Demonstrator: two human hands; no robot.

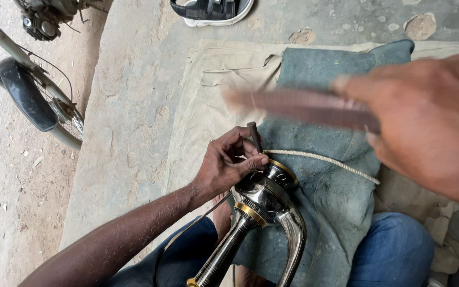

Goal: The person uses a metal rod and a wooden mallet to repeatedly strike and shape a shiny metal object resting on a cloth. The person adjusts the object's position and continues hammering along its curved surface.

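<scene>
Right now I see 2 hands working over a shiny metal fitting at the lower middle of the frame.

My left hand (228, 162) has its fingers (251, 162) pinched shut around a short dark punch (254, 136), held upright on the brass-ringed top of the chrome fitting (264, 204), which rests between my blue-jeaned knees on a grey-green cloth (325, 175). My right hand (426, 125), blurred at the right edge, has its fingers closed on a long flat tool (298, 106) that reaches toward the upper middle. A pale rope (325, 159) runs from the fitting to the right. A sandal (213, 11) lies at the top and a bicycle wheel (38, 98) at the upper left.
</scene>
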